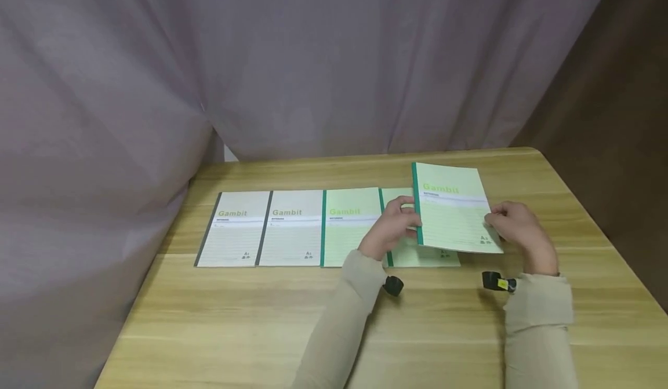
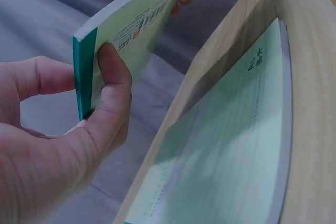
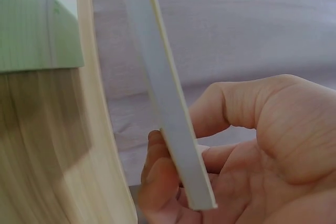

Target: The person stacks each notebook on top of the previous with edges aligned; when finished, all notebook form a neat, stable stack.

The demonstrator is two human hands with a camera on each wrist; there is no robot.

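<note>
Both hands hold a green notebook point(image 1: 454, 212) with a dark green spine raised off the table, its "Gambit" cover facing up. My left hand point(image 1: 388, 226) pinches it at the spine; in the left wrist view the back cover with a barcode point(image 2: 149, 18) shows. On the opposite edge my right hand point(image 1: 519, 226) grips between thumb and fingers, and the right wrist view shows the thick page edge point(image 3: 168, 87) between them. Beneath the raised notebook lies another green notebook point(image 1: 425, 258), partly hidden by it and by the left hand.
To the left, in one row, lie another green notebook point(image 1: 349, 241) and two white notebooks with dark spines, one in the middle point(image 1: 291, 238) and one at the far left point(image 1: 235, 238). They rest on a wooden table point(image 1: 250, 319). A grey curtain point(image 1: 308, 64) hangs behind it.
</note>
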